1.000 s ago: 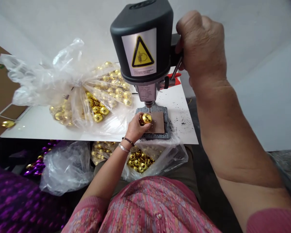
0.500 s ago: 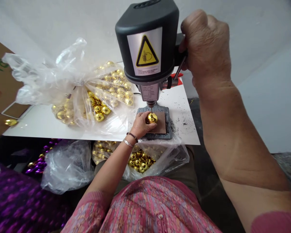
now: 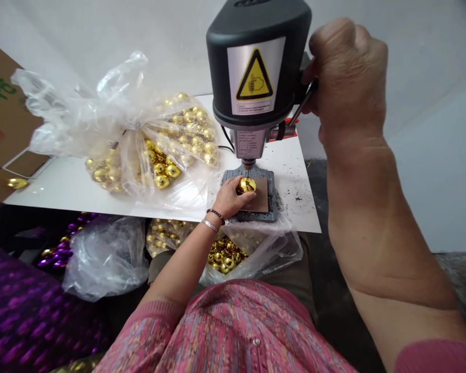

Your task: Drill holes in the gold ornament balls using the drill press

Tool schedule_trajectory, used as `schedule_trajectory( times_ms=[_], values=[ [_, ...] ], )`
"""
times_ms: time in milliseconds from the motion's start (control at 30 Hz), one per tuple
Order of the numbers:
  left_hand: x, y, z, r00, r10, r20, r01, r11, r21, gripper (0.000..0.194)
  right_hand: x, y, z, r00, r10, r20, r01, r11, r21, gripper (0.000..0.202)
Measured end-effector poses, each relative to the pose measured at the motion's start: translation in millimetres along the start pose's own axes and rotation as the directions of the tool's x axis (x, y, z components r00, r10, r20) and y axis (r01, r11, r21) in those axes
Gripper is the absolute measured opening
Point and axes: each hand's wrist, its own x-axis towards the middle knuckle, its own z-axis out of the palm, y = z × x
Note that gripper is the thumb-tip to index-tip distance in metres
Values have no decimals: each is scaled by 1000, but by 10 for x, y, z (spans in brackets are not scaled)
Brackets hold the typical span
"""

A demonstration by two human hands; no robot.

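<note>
A black drill press (image 3: 258, 67) with a yellow warning triangle stands over a grey metal base (image 3: 272, 199). On the base lies a brown board (image 3: 261, 199). My left hand (image 3: 231, 198) grips a shiny gold ball (image 3: 247, 185) between thumb and fingers, on the board beneath the drill's chuck (image 3: 249, 162). My right hand (image 3: 345, 72) is raised at the right of the drill head, its fingers wrapped round the lever handle (image 3: 305, 101). Whether the drill's tip touches the ball is too small to tell.
A tied clear bag of gold balls (image 3: 161, 171) lies on the white table (image 3: 171, 207). Below the table edge sits an open bag of gold balls (image 3: 227, 256). Purple balls (image 3: 58, 256) are at lower left, a cardboard box (image 3: 3, 119) at far left. Dark shavings surround the base.
The view has shifted, so the drill head and right hand appear farther right. Both hands keep their grips; the ball is still on the board under the chuck.
</note>
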Motion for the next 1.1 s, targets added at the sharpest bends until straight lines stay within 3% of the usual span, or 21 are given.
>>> schedule_trajectory(
  times_ms=[167, 433, 700, 900, 1100],
  values=[
    [-17, -5, 21, 1000, 11, -16, -11, 1000, -13, 59, -147, 23, -91, 998, -68, 18, 68, 998, 1, 24],
    [-27, 2, 31, 999, 45, -10, -45, 998, 44, 53, -657, 50, -284, 981, -191, 28, 190, 933, -305, 15],
    [-39, -6, 40, 997, 70, -21, -68, 995, 67, 55, -890, 213, -266, 951, -306, -36, 268, 879, -393, 11],
    [-44, -11, 56, 997, 69, -19, -67, 995, 68, 57, -1080, 456, -238, 882, -468, -54, 390, 790, -472, 8],
    [-42, -19, 64, 998, 63, -9, -62, 995, 74, 56, -1183, 655, -205, 869, -487, -91, 397, 795, -458, 12]
  ],
)
